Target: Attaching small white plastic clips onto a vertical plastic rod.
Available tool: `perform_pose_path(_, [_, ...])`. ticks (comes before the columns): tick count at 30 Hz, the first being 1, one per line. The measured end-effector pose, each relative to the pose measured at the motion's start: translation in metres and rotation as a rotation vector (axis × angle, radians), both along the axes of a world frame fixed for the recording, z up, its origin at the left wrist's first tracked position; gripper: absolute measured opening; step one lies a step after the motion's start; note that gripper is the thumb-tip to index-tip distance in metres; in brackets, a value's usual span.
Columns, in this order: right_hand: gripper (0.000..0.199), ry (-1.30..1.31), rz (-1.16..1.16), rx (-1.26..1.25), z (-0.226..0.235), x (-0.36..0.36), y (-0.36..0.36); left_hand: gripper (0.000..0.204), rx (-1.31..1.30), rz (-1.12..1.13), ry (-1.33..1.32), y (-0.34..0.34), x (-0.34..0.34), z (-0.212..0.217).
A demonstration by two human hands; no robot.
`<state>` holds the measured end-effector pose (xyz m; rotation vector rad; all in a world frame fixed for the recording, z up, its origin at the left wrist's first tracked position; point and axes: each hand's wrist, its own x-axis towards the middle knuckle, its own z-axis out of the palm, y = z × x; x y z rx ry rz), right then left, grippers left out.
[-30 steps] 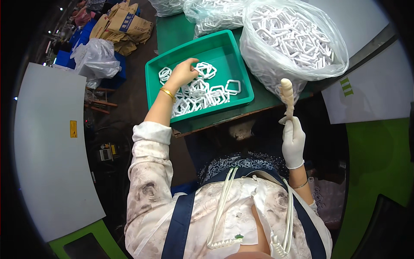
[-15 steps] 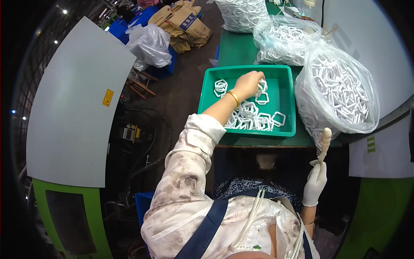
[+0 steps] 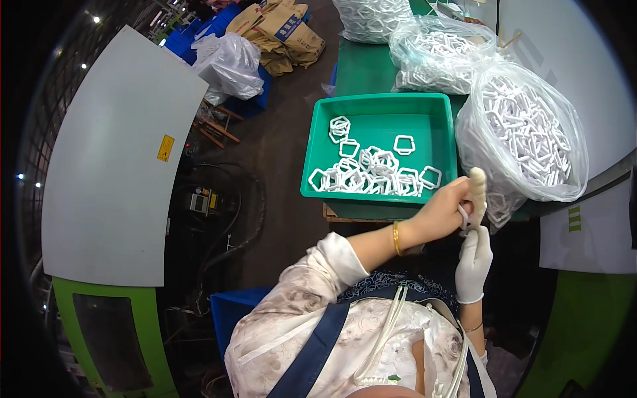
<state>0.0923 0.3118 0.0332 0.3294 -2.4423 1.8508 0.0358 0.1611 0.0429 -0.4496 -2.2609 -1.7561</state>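
Observation:
My bare left hand (image 3: 441, 212), with a gold bracelet at the wrist, is closed on a white plastic ring (image 3: 463, 216). It meets my right hand just beyond the front right corner of the green tray (image 3: 378, 100). My right hand (image 3: 474, 265), in a white glove, grips the lower end of a beige, knobbly stick-shaped tool (image 3: 477, 189) that points upward. The ring is against or close beside this tool; the fingers hide the exact contact. Several white angular rings (image 3: 381, 166) lie in the tray, most of them heaped along its near side.
Right of the tray stands an open clear bag (image 3: 527, 136) full of white rings. Two more filled bags (image 3: 444, 56) (image 3: 371, 18) sit farther back on the green table (image 3: 361, 69). Grey and green machine panels (image 3: 119, 166) rise at left; brown sacks (image 3: 285, 33) lie on the floor behind.
My left hand has left the tray with a ring and moved right and nearer, up to the tool. The right hand has shifted slightly left.

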Motion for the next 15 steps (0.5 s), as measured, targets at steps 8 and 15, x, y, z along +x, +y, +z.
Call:
perform_pose_path(8, [0.027, -0.147, -0.114, -0.301, 0.006, 0.007, 0.007, 0.033, 0.695, -0.032, -0.542, 0.046, 0.034, -0.010])
perform_pose_path(15, [0.019, -0.201, -0.114, -0.186, 0.008, 0.005, 0.017, 0.034, 0.146, -0.030, -0.188, 0.021, 0.043, 0.018])
